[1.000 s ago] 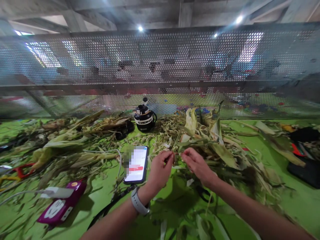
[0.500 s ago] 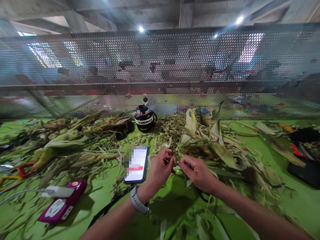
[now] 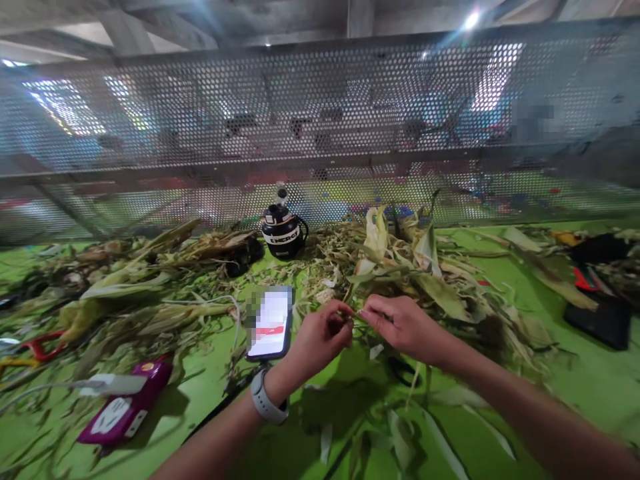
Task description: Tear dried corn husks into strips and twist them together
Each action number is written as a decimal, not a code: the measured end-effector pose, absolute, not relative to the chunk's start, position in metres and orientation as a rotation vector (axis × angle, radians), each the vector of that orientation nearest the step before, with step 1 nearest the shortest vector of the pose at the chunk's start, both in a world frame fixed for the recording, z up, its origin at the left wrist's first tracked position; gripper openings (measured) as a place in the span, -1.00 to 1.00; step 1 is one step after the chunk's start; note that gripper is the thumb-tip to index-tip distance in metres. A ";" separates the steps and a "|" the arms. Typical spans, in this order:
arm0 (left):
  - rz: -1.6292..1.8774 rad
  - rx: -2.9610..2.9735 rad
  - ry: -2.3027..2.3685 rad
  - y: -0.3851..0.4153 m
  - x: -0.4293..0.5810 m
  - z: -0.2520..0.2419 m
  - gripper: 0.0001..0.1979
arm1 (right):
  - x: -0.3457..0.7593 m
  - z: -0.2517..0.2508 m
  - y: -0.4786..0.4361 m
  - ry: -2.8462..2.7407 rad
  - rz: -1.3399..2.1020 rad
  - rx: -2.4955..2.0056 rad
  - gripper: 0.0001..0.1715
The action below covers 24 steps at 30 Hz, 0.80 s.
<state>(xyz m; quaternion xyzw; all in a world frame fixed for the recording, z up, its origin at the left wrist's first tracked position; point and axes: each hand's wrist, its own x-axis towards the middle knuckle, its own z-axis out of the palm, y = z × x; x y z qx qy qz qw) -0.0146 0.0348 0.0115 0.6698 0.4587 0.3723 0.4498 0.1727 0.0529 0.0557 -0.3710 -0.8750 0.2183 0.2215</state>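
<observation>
My left hand, with a grey watch on the wrist, is closed in a pinch over the green table. Opposite it, my right hand also pinches with thumb and forefinger. Between the fingertips runs a thin greenish husk strip, mostly hidden by the fingers. Just beyond the hands lies a heap of dry corn husks. A phone with its screen lit lies left of my left hand. Loose husk strips are scattered below my right forearm and hand.
A black bottle marked ENERGY stands before a perforated metal screen. More husks lie left, with orange-handled scissors and a purple power bank on a white cable. At right lies a dark flat object. People show faintly behind the screen.
The hands have drawn slightly closer to the husk heap, and the right hand has turned more palm-down. Both still pinch at the strip. The whole view has shifted a little.
</observation>
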 end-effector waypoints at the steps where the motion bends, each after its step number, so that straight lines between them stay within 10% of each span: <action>1: 0.926 1.652 1.086 0.033 -0.016 0.010 -0.86 | 0.173 0.057 0.053 -2.443 0.600 -1.014 -0.67; 24: 0.756 2.573 1.218 0.002 -0.019 -0.018 -0.73 | 0.160 0.054 0.035 -2.905 0.704 -0.904 -0.79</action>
